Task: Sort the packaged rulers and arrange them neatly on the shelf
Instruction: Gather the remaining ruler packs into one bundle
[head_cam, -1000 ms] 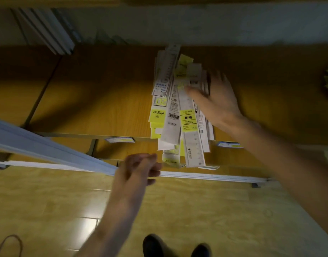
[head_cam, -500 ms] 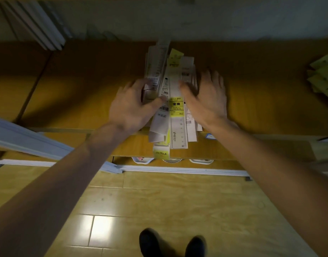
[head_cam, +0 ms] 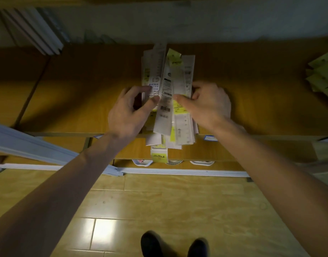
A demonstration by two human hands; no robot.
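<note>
A loose pile of packaged rulers [head_cam: 168,80], white sleeves with yellow labels and barcodes, lies in the middle of the wooden shelf [head_cam: 81,101] and hangs over its front edge. My left hand [head_cam: 129,112] grips the pile's left side, thumb on top and fingers curled round the edge. My right hand [head_cam: 207,104] grips the right side the same way, its thumb lying across a yellow label. One yellow-labelled pack [head_cam: 159,154] sticks out lowest, below the shelf edge.
White flat packs [head_cam: 35,32] lean at the shelf's back left. More yellow-green packs [head_cam: 322,75] lie at the far right. A long white bundle [head_cam: 35,147] juts in from the left below the shelf. Price tags line the shelf front; tiled floor and shoes below.
My left hand came up from the long white bundle to the pile's left side. Both hands went from flat on the pile to curled round its sides, squeezing it together.
</note>
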